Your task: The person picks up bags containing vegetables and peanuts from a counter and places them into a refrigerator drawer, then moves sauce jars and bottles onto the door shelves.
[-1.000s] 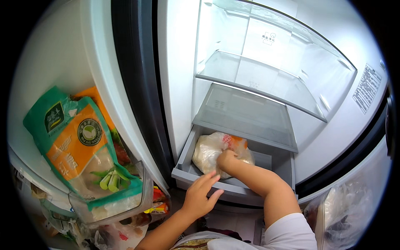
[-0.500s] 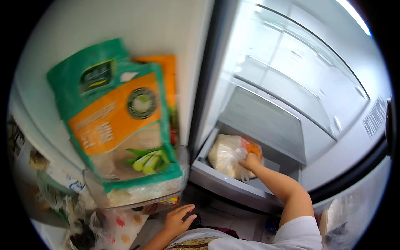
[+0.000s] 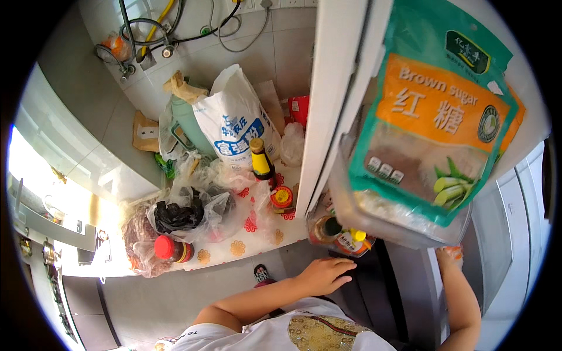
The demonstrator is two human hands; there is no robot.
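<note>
My left hand [image 3: 328, 276] is in front of the open fridge, below the door bin, with its fingers stretched out and nothing in it. My right arm reaches down into the fridge drawer [image 3: 433, 292] on the right. Only part of my right hand [image 3: 445, 258] shows beside an orange patch of a plastic bag [image 3: 454, 252]; the door bin hides the fingers and most of the bag. A green and orange food pouch [image 3: 436, 111] with a picture of green stalks stands in the clear door bin [image 3: 404, 231], close before me.
A lower door rack holds a dark-capped jar [image 3: 325, 228] and a yellow-capped bottle [image 3: 354, 241]. On the left, a patterned countertop [image 3: 237, 248] carries a white sack [image 3: 234, 117], a dark sauce bottle [image 3: 261, 159], a red-lidded jar [image 3: 170, 248] and crumpled plastic bags [image 3: 193, 213]. Hoses [image 3: 158, 41] hang on the wall.
The view has swung left, bringing the countertop in. My right hand, earlier seen on the bag in the drawer, is now mostly hidden. My left hand stays with its fingers stretched out.
</note>
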